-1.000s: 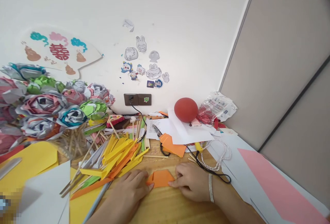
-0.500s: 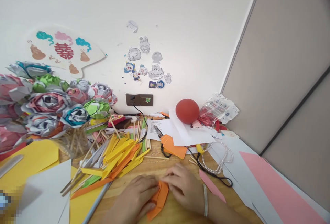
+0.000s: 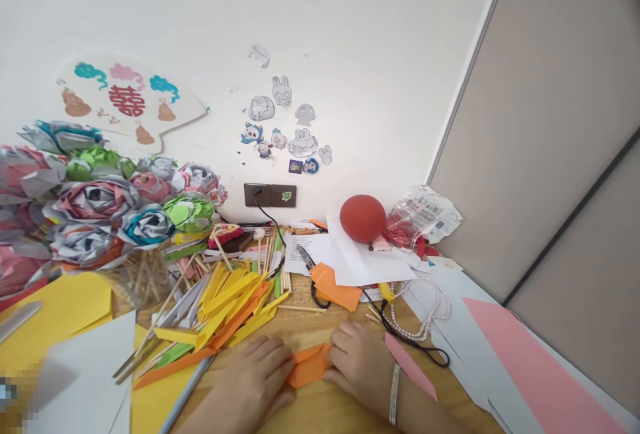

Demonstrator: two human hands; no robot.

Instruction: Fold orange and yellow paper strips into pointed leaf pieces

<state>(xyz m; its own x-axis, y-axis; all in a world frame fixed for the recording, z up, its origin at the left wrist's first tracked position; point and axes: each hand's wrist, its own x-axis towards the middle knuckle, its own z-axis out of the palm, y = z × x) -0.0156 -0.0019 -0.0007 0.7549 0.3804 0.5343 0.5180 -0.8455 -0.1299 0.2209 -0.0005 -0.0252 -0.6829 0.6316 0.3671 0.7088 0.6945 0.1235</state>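
Note:
A folded orange paper piece (image 3: 309, 366) lies on the wooden table (image 3: 320, 414) near the bottom middle. My left hand (image 3: 253, 381) rests on its left side with fingers curled and pressing down on the fold. My right hand (image 3: 356, 366), a bracelet on its wrist, presses the paper's right edge with bent fingers. Both hands touch the paper.
A heap of yellow and orange folded strips (image 3: 233, 304) and wooden sticks lies to the left, beside paper roses (image 3: 95, 211). Scissors (image 3: 311, 273), orange sheets (image 3: 336, 287), a red balloon (image 3: 363, 218), a pearl string (image 3: 423, 311), a black cord and pink paper (image 3: 540, 371) lie behind and right.
The orange paper went from a flat open shape, through a tilted fold, to a narrower folded piece lying level. Both hands shifted closer together on it.

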